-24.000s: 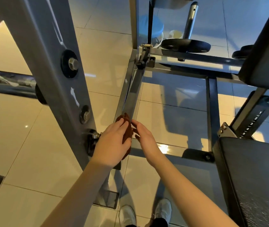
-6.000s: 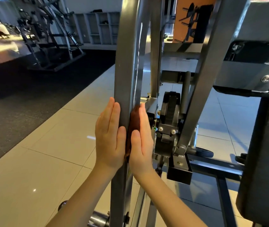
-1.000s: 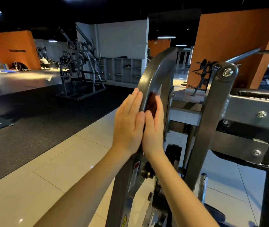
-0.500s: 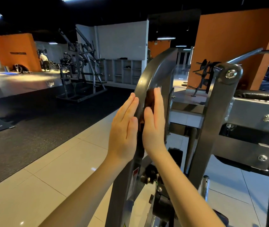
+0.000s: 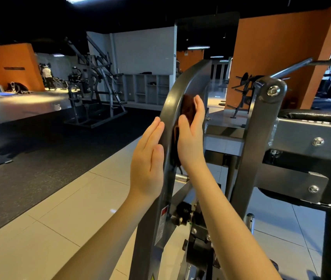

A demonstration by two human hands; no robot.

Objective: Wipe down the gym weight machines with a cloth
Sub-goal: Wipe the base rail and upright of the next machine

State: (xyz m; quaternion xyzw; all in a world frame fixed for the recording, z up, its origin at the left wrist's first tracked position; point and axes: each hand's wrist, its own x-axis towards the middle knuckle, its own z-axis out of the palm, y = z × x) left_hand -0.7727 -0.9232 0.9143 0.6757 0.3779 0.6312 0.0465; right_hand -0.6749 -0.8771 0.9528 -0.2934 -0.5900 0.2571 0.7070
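Observation:
A grey curved upright [image 5: 177, 91] of the weight machine rises in front of me and bends to the right at its top. My right hand [image 5: 191, 138] presses a dark brown cloth [image 5: 186, 110] flat against the right face of this upright, fingers straight. My left hand [image 5: 148, 158] lies flat against the upright's left face, a little lower, fingers straight and together. Most of the cloth is hidden behind my right palm.
A second grey post [image 5: 257, 138] with bolted plates and a black pad [image 5: 318, 116] stands close on the right. Below the hands sit a pivot and bolts [image 5: 186, 215]. Pale floor tiles [image 5: 69, 209] and dark rubber flooring [image 5: 39, 148] lie left. Other machines [image 5: 94, 93] and people stand far back.
Both hands have slid down the curved upright over the last second, the left hand more than the right. The cloth stays pressed under my right hand.

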